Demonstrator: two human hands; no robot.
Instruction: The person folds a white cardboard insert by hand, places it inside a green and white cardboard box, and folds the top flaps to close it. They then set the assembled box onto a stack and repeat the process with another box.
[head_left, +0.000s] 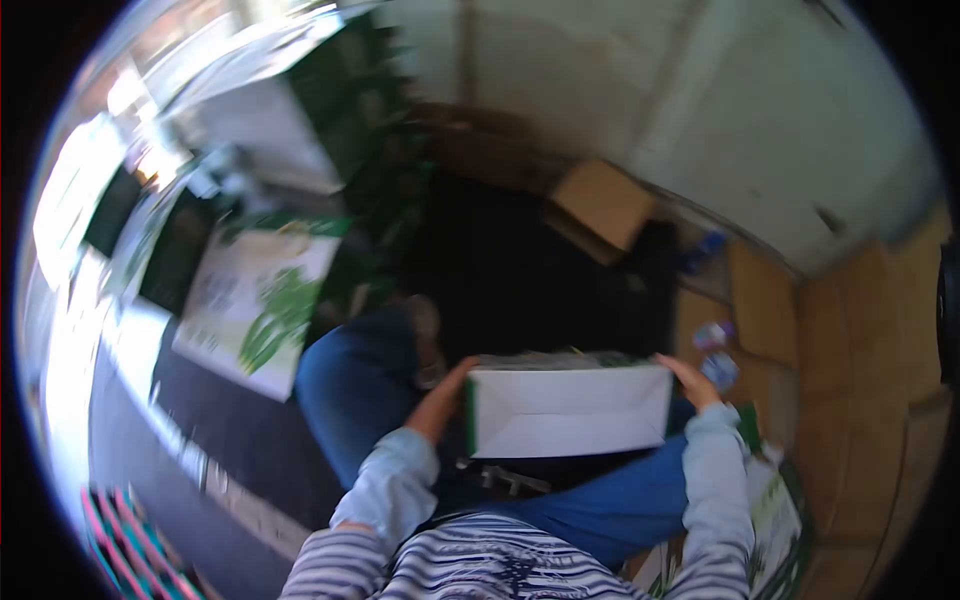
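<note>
A paper bag [570, 412] with green sides is held between my two hands above my lap. Its white, creased bottom panel faces me. My left hand [447, 396] grips the bag's left edge, and my right hand [690, 380] presses on its right upper corner. Something blurred shows along the bag's far rim; I cannot make out what it is. Most of my fingertips are hidden behind the bag.
A flat white piece printed with a green plant [265, 310] lies at the left, beside stacked green-and-white boxes [265, 130]. An open cardboard box [605, 205] stands on the dark floor ahead. Cardboard sheets [850, 400] line the right, near clear plastic bottles [719, 370].
</note>
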